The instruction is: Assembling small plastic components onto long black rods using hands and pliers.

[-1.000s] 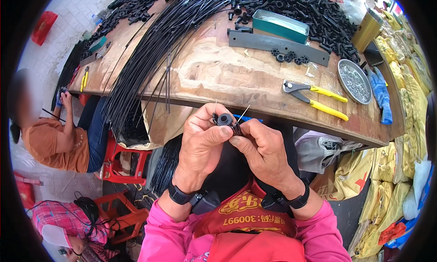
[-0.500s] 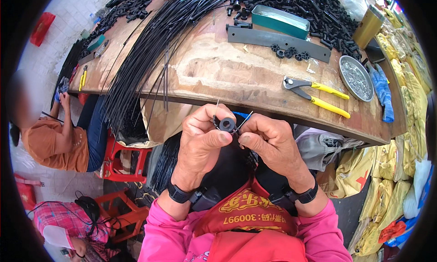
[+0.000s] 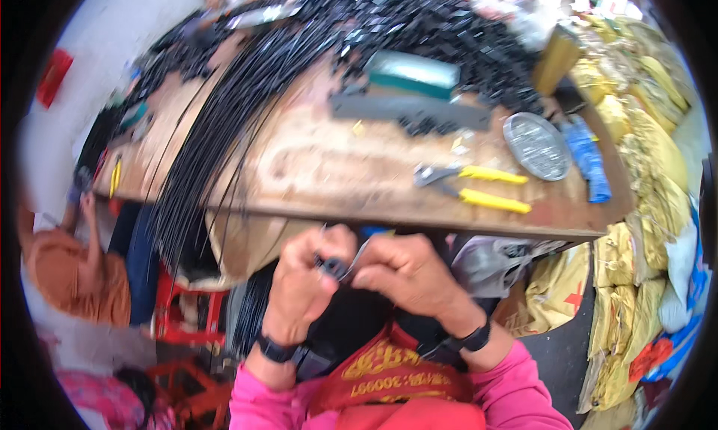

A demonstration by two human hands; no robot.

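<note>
Close in front of my lap, my left hand is closed on a small black round part with a hole in its middle. My right hand is pinched beside it, fingertips almost against the part. A thin wire rises between the two hands, at the right fingertips. Blur hides where the wire meets the part. Both hands are just off the front edge of the wooden table.
Yellow-handled nippers lie near the table's front edge. Beyond them are a round metal dish, a green tray, a grey metal strip and a blue glove. Long black rods overhang the table. A person sits at left.
The whole view has shifted, so the table and nippers sit lower and further left. Both hands still hold together; the black part has tilted and the picture is blurred.
</note>
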